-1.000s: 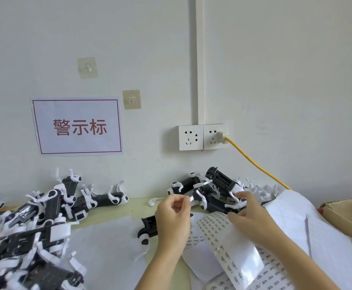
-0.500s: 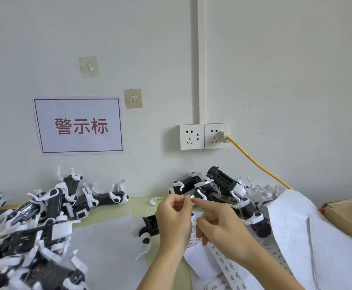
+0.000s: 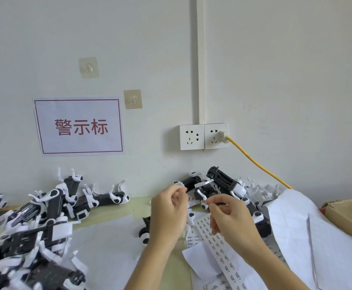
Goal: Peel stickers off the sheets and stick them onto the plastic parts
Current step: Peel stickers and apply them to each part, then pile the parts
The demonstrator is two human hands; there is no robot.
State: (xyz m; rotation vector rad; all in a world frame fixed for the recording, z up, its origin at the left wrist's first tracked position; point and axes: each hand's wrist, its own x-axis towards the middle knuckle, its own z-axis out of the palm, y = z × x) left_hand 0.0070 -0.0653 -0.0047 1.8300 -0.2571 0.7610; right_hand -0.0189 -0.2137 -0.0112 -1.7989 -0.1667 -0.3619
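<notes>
Left hand: the left hand (image 3: 169, 214) is raised, fingers curled, thumb and forefinger pinched — on what, I cannot tell.
Right hand: the right hand (image 3: 231, 221) pinches a small white sticker (image 3: 205, 199) at its fingertips.
Sticker sheet: the sticker sheet (image 3: 217, 237) lies on the surface just below both hands, long axis running toward the person's right.
Nearest part: a black-and-white plastic part (image 3: 148, 229) lies under the left hand — the nearer hand.
Count: two hands, one sticker held, two piles of parts — too tangled to count singly.

Both bare hands were raised close together in front of the person.
The left hand (image 3: 169, 214) had its fingers curled inward; the right hand (image 3: 231, 221) pinched thumb against forefinger, wrist angled leftward.
</notes>
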